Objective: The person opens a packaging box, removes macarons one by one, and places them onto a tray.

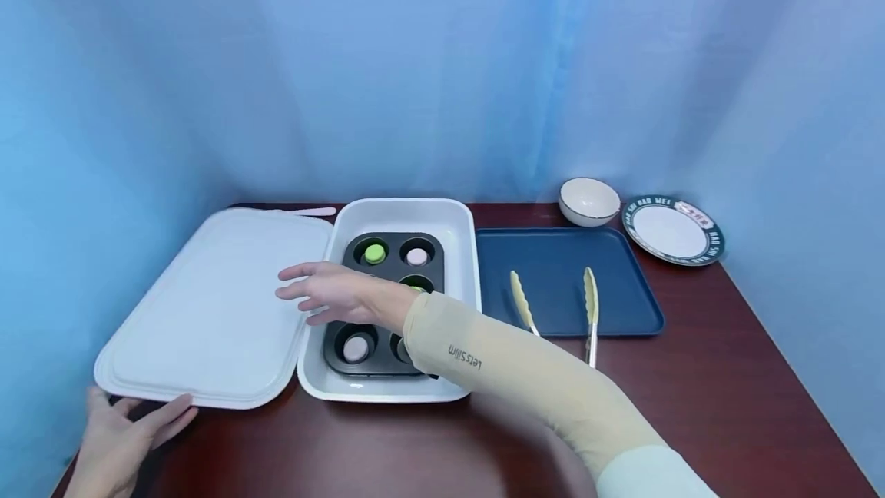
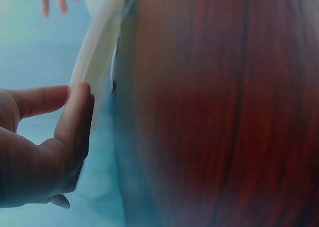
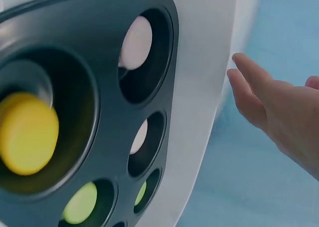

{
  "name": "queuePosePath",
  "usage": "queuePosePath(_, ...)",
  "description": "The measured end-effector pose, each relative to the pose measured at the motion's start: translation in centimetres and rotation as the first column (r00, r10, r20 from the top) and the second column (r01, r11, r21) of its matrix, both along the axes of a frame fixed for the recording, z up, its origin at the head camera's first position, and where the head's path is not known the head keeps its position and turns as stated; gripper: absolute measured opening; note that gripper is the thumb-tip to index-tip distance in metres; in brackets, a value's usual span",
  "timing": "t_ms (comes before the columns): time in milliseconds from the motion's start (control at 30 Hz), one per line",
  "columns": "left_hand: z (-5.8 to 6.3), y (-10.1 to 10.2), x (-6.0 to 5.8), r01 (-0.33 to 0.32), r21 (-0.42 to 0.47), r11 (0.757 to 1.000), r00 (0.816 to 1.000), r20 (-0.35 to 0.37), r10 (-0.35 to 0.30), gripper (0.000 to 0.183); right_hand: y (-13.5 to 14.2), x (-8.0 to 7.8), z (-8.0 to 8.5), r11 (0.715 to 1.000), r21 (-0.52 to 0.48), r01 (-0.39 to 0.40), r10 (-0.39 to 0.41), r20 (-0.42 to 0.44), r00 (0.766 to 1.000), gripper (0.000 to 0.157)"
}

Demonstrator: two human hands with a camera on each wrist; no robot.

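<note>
My left hand pinches the near left edge of a white lid, fingers on one side and thumb on the other. The left wrist view shows this grip on the lid's thin rim. The lid is raised along its near side, beside a white rectangular box. Inside the box lies a dark muffin tin with small round cakes in its cups, among them a green one and a pink one. My right hand, fingers spread and holding nothing, hovers over the lid's right edge; its forearm covers part of the tin.
Right of the box, a blue tray bears the cream tips of metal tongs. Behind stand a white bowl and a green-rimmed plate. A pale utensil handle shows behind the lid. Blue curtains enclose the table.
</note>
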State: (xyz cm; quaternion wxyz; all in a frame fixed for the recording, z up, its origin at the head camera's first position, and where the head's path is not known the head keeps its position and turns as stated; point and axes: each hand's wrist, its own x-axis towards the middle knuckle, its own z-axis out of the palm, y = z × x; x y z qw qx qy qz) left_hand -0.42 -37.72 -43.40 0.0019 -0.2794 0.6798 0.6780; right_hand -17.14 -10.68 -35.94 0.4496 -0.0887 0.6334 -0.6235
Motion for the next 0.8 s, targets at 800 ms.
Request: queuePosePath(800, -1.0, -2.3, 0.8, 0.319, -0.13, 0.939, 0.893, 0.374, -0.251, 0.113, 1.5, -0.6, -0.9, 0.999, -0.003, 0.046, -0.046, 0.028, 0.999, 0.052)
